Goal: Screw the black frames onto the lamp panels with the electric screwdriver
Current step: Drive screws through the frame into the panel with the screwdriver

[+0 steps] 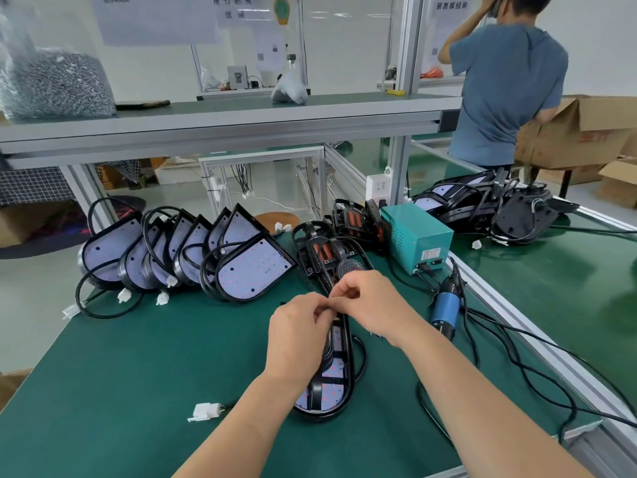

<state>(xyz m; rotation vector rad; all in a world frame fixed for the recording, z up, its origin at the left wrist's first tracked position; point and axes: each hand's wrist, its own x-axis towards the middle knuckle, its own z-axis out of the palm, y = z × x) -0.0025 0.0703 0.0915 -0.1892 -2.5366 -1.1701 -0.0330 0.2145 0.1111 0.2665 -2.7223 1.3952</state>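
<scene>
A: Obs. Left hand (pixel 296 336) and right hand (pixel 372 305) meet over the far half of the lamp panel (pixel 336 369), which lies flat at the near centre of the bench. On both hands the fingers are curled in with the tips together. What they pinch, if anything, is too small to tell. Judging from the task, probably a screw.

B: Noted. Black frame (pixel 349 357)?

A: It lies on that panel and the rims appear matched. No screw heads legible from here.

B: Procedure for this step:
- Seat the frame flush all round before fastening.
- Stand the screw upright in its hole.
- Press the frame with one hand so it cannot creep when the driver bites.

A: Electric screwdriver (pixel 446 308) lies on the mat just right of the right hand, blue body, untouched. Its cord runs to the teal power box (pixel 417 236), farther back.

B: Hazards?

A: Black cables (pixel 477 353) loop across the right side of the bench and could drag on the tool when it is lifted. A white connector (pixel 206 410) lies near left, apart from the hands. It appears to be the panel's own lead.

B: Surroundings.

A: Far left, a row of waiting panels (pixel 241 270) leaning on one another. Just beyond the hands, a stack of spare frames (pixel 331 250). Another person (pixel 506 91) stands far right, back turned, well apart.
</scene>
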